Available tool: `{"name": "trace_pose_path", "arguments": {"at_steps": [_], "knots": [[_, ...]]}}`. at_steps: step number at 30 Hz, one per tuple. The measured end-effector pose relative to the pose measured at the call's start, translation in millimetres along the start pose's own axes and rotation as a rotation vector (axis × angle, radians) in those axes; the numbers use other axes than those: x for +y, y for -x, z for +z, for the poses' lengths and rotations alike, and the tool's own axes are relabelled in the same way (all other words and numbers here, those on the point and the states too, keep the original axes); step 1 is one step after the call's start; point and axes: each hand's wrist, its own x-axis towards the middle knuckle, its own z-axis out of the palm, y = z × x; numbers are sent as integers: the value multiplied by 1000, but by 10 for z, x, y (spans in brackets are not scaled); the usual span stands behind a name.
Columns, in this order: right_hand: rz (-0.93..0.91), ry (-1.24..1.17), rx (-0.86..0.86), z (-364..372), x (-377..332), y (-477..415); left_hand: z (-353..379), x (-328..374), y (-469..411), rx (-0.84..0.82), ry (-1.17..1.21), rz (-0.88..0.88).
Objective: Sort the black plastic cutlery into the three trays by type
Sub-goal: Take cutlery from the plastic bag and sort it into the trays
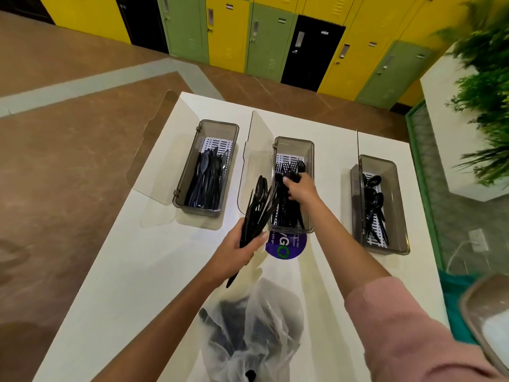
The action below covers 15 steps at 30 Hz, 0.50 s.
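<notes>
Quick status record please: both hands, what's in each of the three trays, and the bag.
left hand: grips a bundle of cutlery beside the middle tray
right hand: in the middle tray, fingers curled on forks
left tray: knives
right tray: spoons
bag: on the table nearest the person, dark cutlery inside

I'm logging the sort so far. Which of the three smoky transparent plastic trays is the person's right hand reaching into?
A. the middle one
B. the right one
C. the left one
A: the right hand grips black plastic cutlery over the middle smoky tray, where fork tines show; the left hand holds a black cutlery bundle beside it.
</notes>
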Motion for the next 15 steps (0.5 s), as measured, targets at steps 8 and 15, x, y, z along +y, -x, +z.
{"name": "trace_pose_path", "arguments": {"at_steps": [8,15], "knots": [[-248,7,94,-167,-98,799,80,27,11,10,38,16],[-161,-284,-210,-192,-77,1558,122,42,61,81,-27,17]]}}
